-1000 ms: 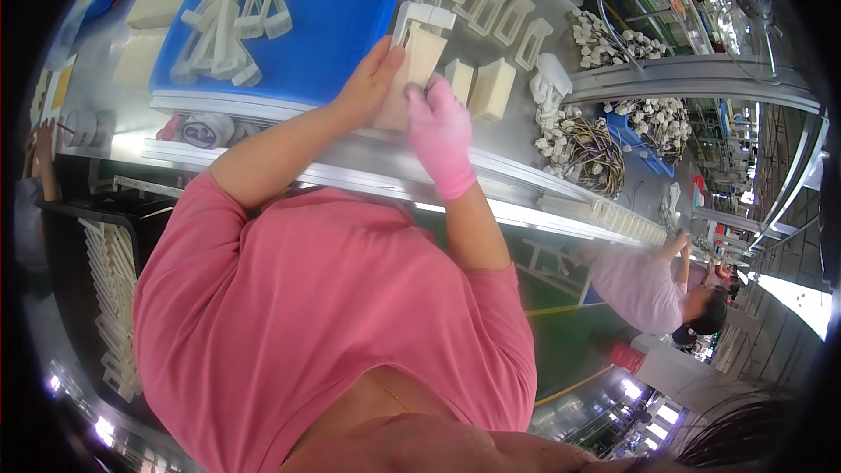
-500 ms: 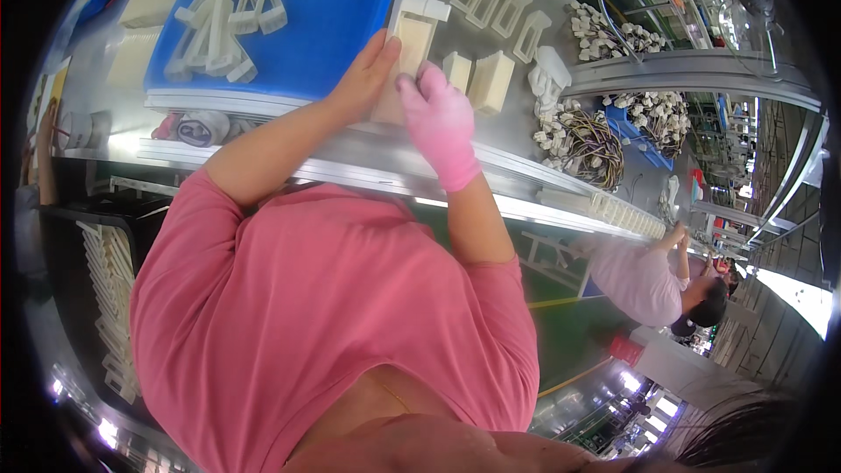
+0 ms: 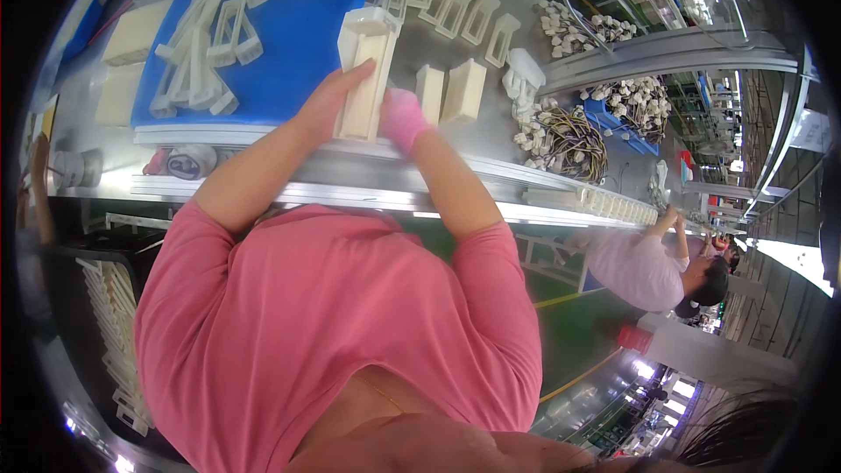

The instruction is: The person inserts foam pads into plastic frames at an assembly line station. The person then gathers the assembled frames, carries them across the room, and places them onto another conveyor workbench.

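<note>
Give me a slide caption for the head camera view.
Left hand and pink-gloved right hand hold a cream plastic housing upright at the edge of a blue mat strewn with frames.

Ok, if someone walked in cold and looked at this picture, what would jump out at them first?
Probably the tall cream plastic housing at the centre, gripped between the bare left hand and the right hand in a pink glove. Behind it to the left, a bright blue mat carries a heap of cream frames. To the right, bundles of wires with white plugs lie on the steel bench.
</note>
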Available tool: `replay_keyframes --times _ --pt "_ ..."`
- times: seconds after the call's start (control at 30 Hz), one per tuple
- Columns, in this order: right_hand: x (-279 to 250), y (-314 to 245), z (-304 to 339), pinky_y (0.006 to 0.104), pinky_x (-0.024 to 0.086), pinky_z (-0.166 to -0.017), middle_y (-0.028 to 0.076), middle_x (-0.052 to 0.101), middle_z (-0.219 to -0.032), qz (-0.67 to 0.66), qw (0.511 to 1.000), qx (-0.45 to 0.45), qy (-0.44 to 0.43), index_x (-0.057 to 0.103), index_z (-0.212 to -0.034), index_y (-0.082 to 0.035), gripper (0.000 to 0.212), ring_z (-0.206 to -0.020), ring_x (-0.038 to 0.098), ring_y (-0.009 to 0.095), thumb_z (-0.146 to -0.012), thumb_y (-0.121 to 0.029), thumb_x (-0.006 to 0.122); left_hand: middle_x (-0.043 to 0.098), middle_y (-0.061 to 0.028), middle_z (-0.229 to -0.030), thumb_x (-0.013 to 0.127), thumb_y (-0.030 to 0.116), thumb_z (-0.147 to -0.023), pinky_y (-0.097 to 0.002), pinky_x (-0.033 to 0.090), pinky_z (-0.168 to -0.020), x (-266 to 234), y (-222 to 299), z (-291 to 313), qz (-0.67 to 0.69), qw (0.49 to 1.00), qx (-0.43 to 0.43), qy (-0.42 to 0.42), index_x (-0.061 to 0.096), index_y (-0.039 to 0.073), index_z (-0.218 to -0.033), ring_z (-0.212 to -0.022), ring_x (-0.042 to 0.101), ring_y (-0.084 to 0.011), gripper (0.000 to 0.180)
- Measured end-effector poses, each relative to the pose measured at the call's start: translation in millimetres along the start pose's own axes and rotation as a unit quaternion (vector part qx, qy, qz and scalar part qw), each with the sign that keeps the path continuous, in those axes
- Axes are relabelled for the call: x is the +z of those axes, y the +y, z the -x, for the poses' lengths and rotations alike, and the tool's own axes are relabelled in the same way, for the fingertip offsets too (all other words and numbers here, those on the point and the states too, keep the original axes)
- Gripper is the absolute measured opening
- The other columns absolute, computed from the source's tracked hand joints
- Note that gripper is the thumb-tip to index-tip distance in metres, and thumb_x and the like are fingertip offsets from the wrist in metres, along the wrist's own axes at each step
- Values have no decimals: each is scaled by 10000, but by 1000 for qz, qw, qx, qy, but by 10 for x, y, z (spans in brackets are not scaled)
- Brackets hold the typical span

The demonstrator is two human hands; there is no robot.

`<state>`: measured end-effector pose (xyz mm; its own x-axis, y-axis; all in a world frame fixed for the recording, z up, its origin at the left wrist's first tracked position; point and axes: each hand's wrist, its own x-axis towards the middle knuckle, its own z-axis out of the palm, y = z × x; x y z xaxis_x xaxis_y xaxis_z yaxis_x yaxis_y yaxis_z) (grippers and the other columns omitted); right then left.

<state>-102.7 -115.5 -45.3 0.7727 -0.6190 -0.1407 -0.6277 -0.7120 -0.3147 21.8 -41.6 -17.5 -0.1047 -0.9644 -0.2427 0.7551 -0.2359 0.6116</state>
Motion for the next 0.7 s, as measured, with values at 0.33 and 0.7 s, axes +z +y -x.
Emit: replay_keyframes --times 0.33,0.7 --pt "-3 9 -53 363 466 -617 87 611 -779 60 997 24 -51 595 -772 -126 184 -749 590 272 -744 -260 472 556 -103 -706 470 344 -842 -294 443 -546 -5 11 -4 -10 1000 14 -7 492 47 -924 -590 543 -186 310" --pt "108 74 -146 365 479 -580 106 615 -762 42 999 -32 8 626 -759 -91 156 -715 611 265 -656 -185 555 543 -94 -691 476 315 -842 -263 434 -518 -36 35 1 -98 993 34 59 489 -10 -881 -575 526 -168 328"
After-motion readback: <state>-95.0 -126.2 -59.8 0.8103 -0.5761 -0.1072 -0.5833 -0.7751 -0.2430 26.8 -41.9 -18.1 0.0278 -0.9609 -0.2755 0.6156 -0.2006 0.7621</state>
